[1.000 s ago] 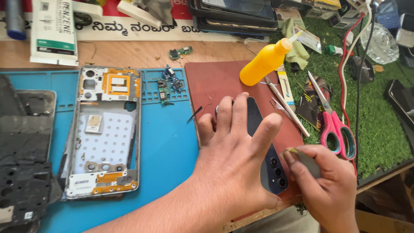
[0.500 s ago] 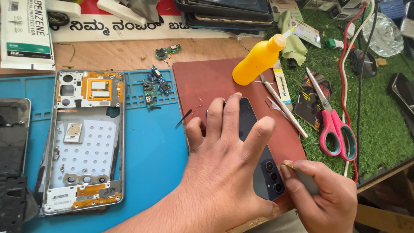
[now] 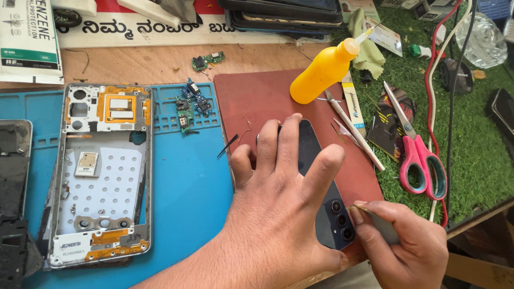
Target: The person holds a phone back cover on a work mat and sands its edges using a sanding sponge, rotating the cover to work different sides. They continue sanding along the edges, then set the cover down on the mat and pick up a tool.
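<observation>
My left hand (image 3: 278, 208) lies flat with spread fingers on a dark phone (image 3: 321, 182) that rests back-up on a dark red mat (image 3: 257, 101). Three camera lenses show near the phone's lower right corner. My right hand (image 3: 399, 241) pinches a thin, flat pry tool (image 3: 360, 207) whose tip touches the phone's edge beside the lenses. Most of the phone is hidden under my left hand.
An opened phone frame (image 3: 104, 171) lies on a blue work mat (image 3: 187, 192), with small circuit boards (image 3: 190, 104) above it. A yellow squeeze bottle (image 3: 321, 72), tweezers (image 3: 350, 128), pink scissors (image 3: 415, 150) and red cables (image 3: 431, 80) sit to the right on green turf.
The view has shifted a little. My right hand has brought the pry tool's tip up against the phone's corner by the lenses. My left hand keeps pressing the phone down.
</observation>
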Tool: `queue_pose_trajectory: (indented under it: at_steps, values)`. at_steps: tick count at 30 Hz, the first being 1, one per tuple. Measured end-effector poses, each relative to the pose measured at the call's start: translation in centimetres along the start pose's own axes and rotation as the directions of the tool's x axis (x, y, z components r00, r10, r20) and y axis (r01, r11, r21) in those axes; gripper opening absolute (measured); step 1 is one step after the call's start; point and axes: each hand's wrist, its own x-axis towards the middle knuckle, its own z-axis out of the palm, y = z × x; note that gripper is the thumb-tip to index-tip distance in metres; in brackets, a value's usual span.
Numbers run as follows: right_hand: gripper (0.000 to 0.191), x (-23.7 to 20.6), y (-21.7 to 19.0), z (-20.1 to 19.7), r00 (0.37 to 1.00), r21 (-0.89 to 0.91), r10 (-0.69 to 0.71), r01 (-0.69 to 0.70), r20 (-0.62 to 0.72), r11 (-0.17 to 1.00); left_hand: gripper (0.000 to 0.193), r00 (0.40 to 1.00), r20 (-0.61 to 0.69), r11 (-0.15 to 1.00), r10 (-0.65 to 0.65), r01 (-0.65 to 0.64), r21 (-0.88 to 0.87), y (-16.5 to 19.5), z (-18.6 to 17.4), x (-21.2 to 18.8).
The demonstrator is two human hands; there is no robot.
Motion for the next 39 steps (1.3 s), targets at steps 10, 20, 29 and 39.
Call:
queue_pose_trajectory:
  at_steps: [10, 20, 29, 39]
  values:
    - [0.021, -0.1, -0.4, 0.4, 0.995, -0.037, -0.098, 0.097, -0.016, 0.995, 0.118, 1.0, -0.001, 1.0, 0.01, -0.01, 0.019, -0.1, -0.1, -0.1]
    - [0.023, -0.4, 0.8, -0.2, 1.0, 0.017, -0.018, 0.017, 0.017, 1.0, 0.117, 1.0, -0.021, 1.0, 0.016, -0.016, 0.015, -0.3, 0.2, -0.2]
    - [0.023, -0.5, 0.6, 0.1, 1.0, 0.007, -0.007, 0.007, 0.011, 1.0, 0.115, 0.999, -0.034, 1.0, 0.022, -0.021, 0.024, -0.3, 0.1, -0.4]
    - [0.021, -0.3, -0.3, 0.5, 0.999, -0.021, -0.04, 0.04, -0.013, 0.999, 0.114, 1.0, 0.0, 1.0, 0.019, -0.019, 0.004, -0.5, 0.0, -0.4]
